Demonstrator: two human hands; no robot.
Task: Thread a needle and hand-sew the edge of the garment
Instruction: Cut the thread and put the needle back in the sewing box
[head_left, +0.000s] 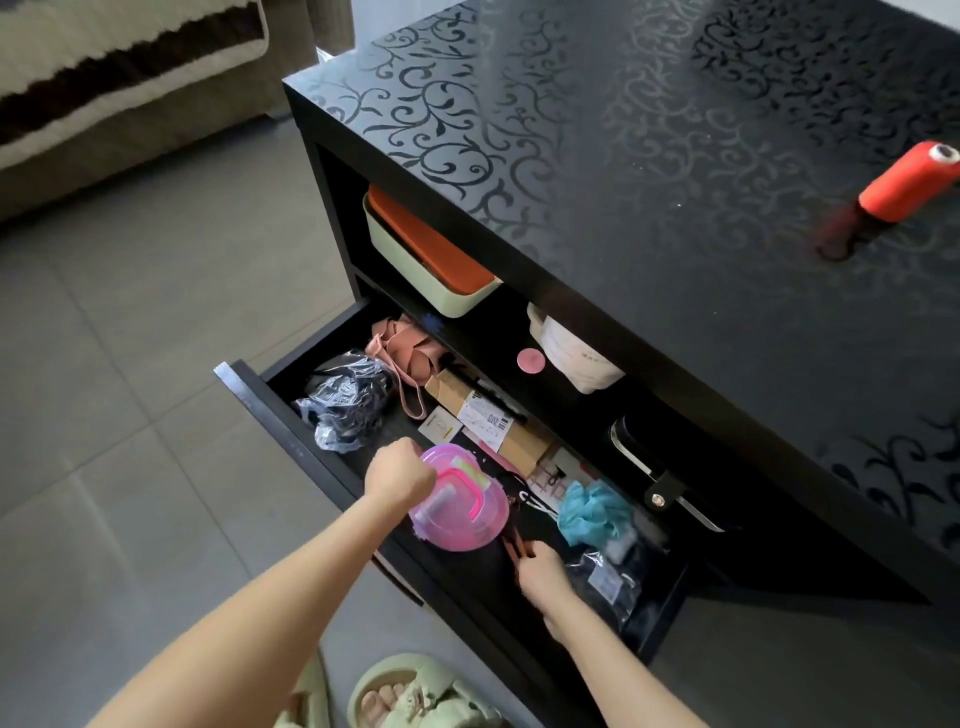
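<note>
A round pink plastic sewing box (462, 512) with a pink handle lies in the open black drawer (270, 415). My left hand (397, 475) grips the box at its left rim, fingers curled. My right hand (543, 571) is lower right in the drawer and pinches the handles of a dark pair of scissors (514, 540) beside the box. An orange thread spool (906, 182) stands on the black table top at the far right. No needle or garment shows.
The drawer also holds a black plastic bag (343, 402), pink ribbon (402, 353), a cardboard box (488, 421), a teal cloth (592, 512) and a clear packet (602, 577). An orange-lidded container (426, 254) sits on the shelf above. Green slippers (410, 693) stand on the grey floor.
</note>
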